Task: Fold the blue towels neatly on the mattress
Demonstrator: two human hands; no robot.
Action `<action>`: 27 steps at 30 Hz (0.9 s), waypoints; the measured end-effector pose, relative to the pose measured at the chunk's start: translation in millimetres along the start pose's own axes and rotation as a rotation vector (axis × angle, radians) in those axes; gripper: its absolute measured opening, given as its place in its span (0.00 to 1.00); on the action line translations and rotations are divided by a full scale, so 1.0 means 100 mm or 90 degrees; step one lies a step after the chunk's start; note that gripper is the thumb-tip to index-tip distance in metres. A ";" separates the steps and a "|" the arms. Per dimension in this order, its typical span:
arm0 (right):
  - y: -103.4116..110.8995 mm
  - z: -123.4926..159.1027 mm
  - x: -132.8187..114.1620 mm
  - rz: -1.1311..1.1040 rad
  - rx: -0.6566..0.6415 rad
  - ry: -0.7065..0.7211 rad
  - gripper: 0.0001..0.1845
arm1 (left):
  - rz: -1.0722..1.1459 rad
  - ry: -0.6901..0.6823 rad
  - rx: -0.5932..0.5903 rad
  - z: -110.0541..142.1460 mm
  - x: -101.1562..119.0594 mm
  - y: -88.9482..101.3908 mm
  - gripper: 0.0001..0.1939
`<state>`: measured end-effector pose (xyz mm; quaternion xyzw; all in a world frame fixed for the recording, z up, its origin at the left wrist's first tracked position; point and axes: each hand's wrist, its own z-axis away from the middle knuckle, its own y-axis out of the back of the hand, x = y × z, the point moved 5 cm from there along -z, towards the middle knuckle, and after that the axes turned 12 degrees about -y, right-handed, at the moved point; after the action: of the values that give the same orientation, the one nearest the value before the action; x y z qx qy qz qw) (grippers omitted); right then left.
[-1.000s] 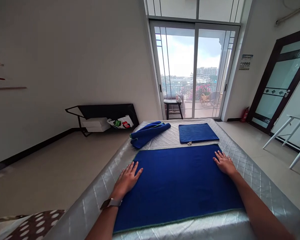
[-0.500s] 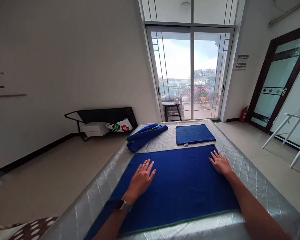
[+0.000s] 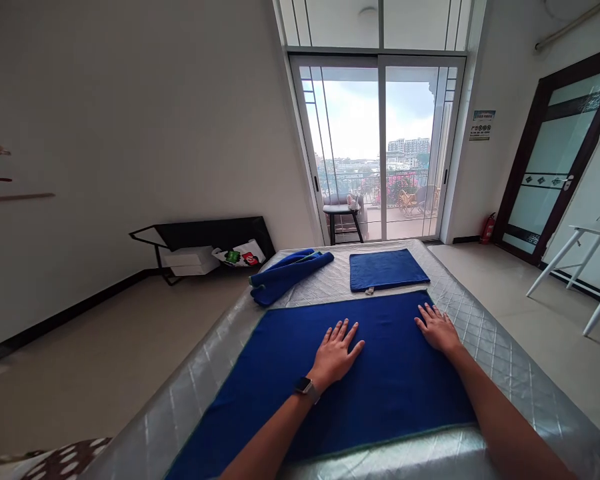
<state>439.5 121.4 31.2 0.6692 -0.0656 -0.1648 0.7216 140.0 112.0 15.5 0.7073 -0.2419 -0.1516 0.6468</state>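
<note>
A blue towel (image 3: 250, 380) with green edging lies spread flat across the mattress in front of me. My left hand (image 3: 334, 353), a watch on its wrist, rests palm down on the middle of this towel with its fingers spread. Near the towel's far right corner, my right hand (image 3: 437, 330) lies flat with fingers apart, touching the cloth. Beyond them sits a neatly folded blue towel (image 3: 389, 269) with a small white tag on its near edge. To its left, a loosely bunched blue towel (image 3: 291, 275) lies by the mattress's left edge.
The silver quilted mattress (image 3: 190, 393) carries all the towels. A low black rack (image 3: 210, 233) with white boxes stands against the left wall. Past the mattress is a sliding glass door (image 3: 380, 153). At right stand a white table (image 3: 597, 230) and a fire extinguisher (image 3: 487, 229).
My left hand has slid rightward over the towel, from its left part to the middle. My right hand has stayed nearly in place.
</note>
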 end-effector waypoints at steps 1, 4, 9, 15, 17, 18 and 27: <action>0.00 0.00 0.00 0.001 0.001 0.001 0.34 | -0.011 0.037 -0.006 0.09 -0.25 0.02 0.33; 0.01 0.01 0.00 0.008 0.002 0.001 0.34 | -0.051 0.169 -0.027 0.38 -1.06 0.12 0.33; 0.03 0.01 0.01 0.018 0.013 0.001 0.34 | -0.083 0.341 -0.010 0.75 -2.03 0.26 0.35; 0.01 0.01 0.05 0.037 0.028 0.017 0.33 | -0.096 0.364 0.033 0.79 -2.20 0.19 0.36; 0.03 0.03 0.05 0.045 0.031 0.016 0.33 | -0.091 0.363 0.031 0.78 -2.19 0.17 0.36; 0.04 0.03 0.05 0.048 0.030 0.011 0.32 | -0.089 0.360 0.029 0.78 -2.18 0.17 0.36; 0.26 -0.39 -0.10 0.056 0.034 0.021 0.32 | -0.076 0.335 0.045 0.80 -2.11 0.20 0.34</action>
<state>446.5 162.4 54.0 0.6873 -0.0872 -0.1204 0.7110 -82.1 157.1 5.4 0.7575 -0.0288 0.0079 0.6522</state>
